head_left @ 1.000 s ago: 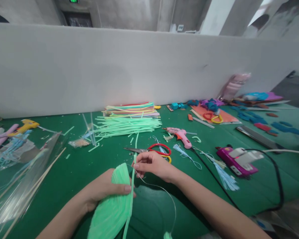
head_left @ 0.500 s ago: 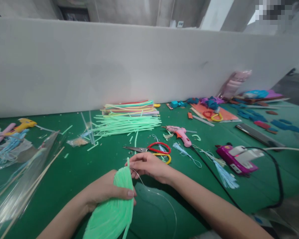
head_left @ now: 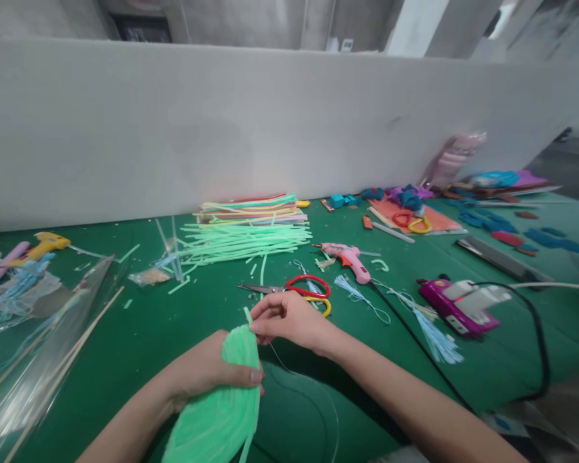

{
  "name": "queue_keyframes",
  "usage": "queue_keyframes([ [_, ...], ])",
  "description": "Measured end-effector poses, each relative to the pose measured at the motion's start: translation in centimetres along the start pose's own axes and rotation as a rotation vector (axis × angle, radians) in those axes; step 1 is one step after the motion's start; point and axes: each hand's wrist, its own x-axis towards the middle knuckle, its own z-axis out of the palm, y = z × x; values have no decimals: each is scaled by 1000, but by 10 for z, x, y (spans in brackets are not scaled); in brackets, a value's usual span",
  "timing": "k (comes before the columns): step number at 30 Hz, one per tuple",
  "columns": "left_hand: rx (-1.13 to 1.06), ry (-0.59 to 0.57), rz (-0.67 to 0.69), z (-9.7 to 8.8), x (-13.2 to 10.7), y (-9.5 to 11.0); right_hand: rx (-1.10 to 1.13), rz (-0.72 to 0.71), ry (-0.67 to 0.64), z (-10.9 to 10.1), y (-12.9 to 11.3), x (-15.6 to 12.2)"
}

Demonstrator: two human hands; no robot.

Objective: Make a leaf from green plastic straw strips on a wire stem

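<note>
My left hand [head_left: 207, 366] is closed around a flat, rounded piece made of green pipe cleaners [head_left: 217, 411] laid side by side, its thumb lying across the front. A short pipe cleaner end [head_left: 248, 315] sticks up from the piece's top corner. There, my right hand [head_left: 289, 318] pinches the edge with thumb and forefinger. A thin clear thread [head_left: 302, 375] trails from beneath the right fingers in a loop toward the bottom edge. Just beyond that hand lie scissors [head_left: 309, 287] with red and yellow handles, their blades pointing left.
Loose green pipe cleaners [head_left: 246, 243] are piled at the back. Right of the scissors are a pink glue gun [head_left: 348, 258], blue tassels [head_left: 359, 297] and a purple power strip [head_left: 456, 312]. Plastic film [head_left: 53, 360] and a yellow glue gun [head_left: 48, 243] lie left. A white partition [head_left: 270, 122] stands behind.
The right fingers have shifted slightly and now press closer on the piece's top corner. The protruding pipe cleaner end tilts more to the left. Less of the thread shows near the fingers.
</note>
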Motion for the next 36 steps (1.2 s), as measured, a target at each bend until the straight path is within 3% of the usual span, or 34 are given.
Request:
queue_keyframes([
  [10, 49, 8, 6, -1, 0, -2, -292, -196, 142, 9, 0, -6],
  [16, 50, -1, 9, 1, -1, -1, -158, -135, 126, 11, 0, -3],
  [24, 107, 2, 20, 0, -1, 0, -203, -76, 43, 1, -5, -8],
  [31, 42, 186, 100, 1, -1, 9, -159, -75, 81, 3, -9, -6],
  [36, 70, 239, 81, 0, 7, 8, -304, -57, 119, 3, -5, -2],
])
